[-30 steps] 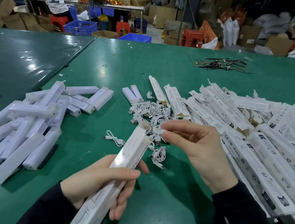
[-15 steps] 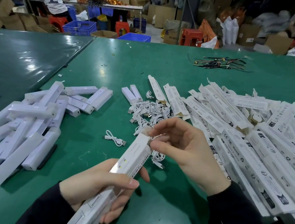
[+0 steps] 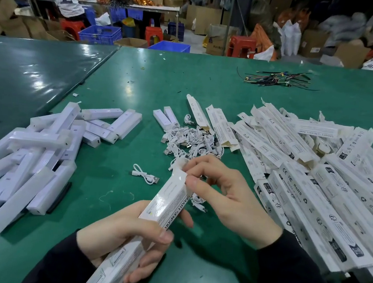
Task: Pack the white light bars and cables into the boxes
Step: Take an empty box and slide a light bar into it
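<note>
1. Your left hand (image 3: pixel 123 234) grips the box (image 3: pixel 148 225) mid-length, near centre above the desk (image 3: pixel 211 81); grip clamped.
2. Your right hand (image 3: pixel 227 199) pinches the box's far end flap; grip clamped.

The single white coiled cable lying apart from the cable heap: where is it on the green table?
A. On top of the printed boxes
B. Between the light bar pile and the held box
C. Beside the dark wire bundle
B: the single white coiled cable lies on bare green table, between the pile of white light bars and the long white printed box that the left hand grips.
</note>
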{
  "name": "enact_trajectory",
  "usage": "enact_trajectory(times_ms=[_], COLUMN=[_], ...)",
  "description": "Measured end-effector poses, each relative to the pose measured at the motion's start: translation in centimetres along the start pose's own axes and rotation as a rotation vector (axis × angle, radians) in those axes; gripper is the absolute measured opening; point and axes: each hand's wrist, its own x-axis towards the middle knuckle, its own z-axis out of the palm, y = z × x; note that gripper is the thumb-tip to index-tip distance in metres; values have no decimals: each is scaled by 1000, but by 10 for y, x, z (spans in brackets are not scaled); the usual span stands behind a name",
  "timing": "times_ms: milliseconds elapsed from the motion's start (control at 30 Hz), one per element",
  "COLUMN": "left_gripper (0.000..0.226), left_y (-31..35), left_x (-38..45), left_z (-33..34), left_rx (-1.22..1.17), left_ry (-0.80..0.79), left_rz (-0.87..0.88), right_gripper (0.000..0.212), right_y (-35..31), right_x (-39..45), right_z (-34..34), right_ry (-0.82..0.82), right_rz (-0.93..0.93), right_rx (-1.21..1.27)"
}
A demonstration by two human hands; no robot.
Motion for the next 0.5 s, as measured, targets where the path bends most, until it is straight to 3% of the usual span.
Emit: enact_trajectory(times_ms=[100,200,367,500], left_gripper=[44,53,69,64], left_y=[5,4,-1,-3], left_x=[-2,1,6,10], left_z=[2,1,2,6], left_rx=[-95,-118,-65,-107], left_ry=[-108,-114,83,166], left_rz=[51,96,216,320], right_gripper=[7,10,27,17], right_y=[-4,-1,2,3], right_x=[-1,-2,-1,-3], right_z=[2,3,4,14], right_ry=[-106,-35,22,7], right_rz=[-6,-16,38,7], right_rx=[2,-26,237,265])
